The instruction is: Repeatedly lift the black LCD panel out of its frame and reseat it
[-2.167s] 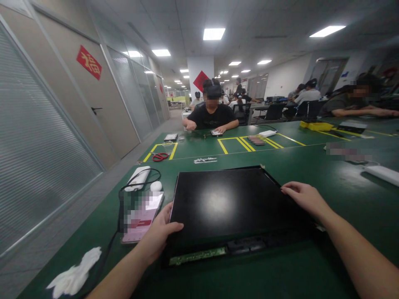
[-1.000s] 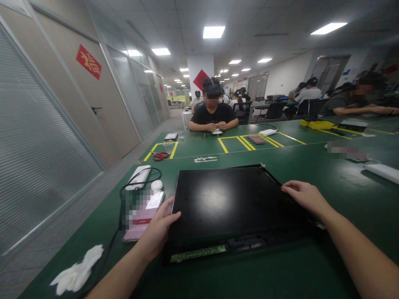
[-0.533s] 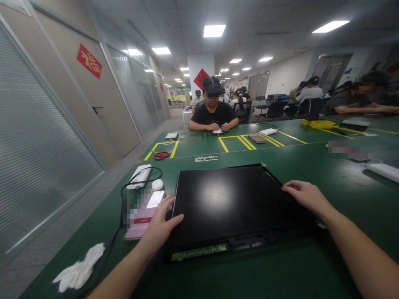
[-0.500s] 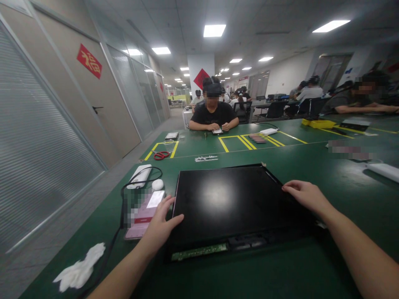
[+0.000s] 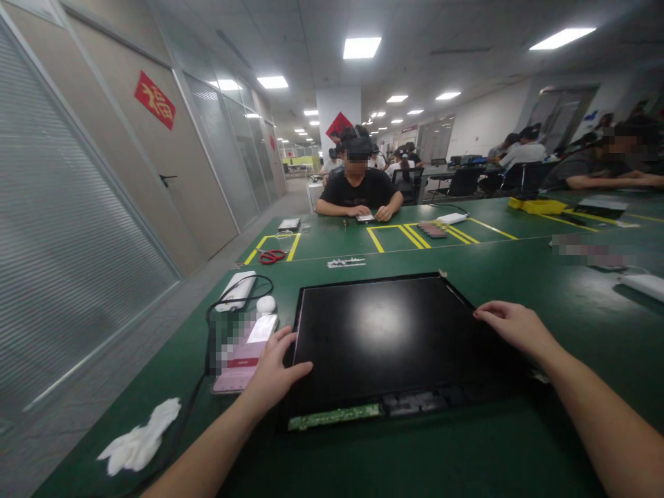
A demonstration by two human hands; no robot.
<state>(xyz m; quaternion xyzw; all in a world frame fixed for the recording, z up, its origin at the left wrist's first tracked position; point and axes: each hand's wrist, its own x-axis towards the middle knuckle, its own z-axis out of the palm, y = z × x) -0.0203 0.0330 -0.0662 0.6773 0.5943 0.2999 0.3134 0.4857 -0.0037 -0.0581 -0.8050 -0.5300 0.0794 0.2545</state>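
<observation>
A large black display panel point(image 5: 389, 339) lies flat on the green table point(image 5: 519, 277), with a strip of green circuit board point(image 5: 335, 417) showing along its near edge. My left hand point(image 5: 274, 373) grips the panel's left edge, thumb on top and fingers curled round the side. My right hand point(image 5: 511, 325) rests on the panel's right edge, fingers bent over it.
Left of the panel lie a phone point(image 5: 243, 353), a white power bank point(image 5: 236, 290) with a black cable, a small white mouse-like thing point(image 5: 266, 303) and white gloves point(image 5: 140, 446). Farther off are red scissors point(image 5: 270, 256) and yellow floor-tape boxes. A person point(image 5: 359, 190) sits opposite; other people work at the right.
My left thumb has shifted a little along the panel's left edge. The view has drifted slightly. The panel and my right hand have stayed in place.
</observation>
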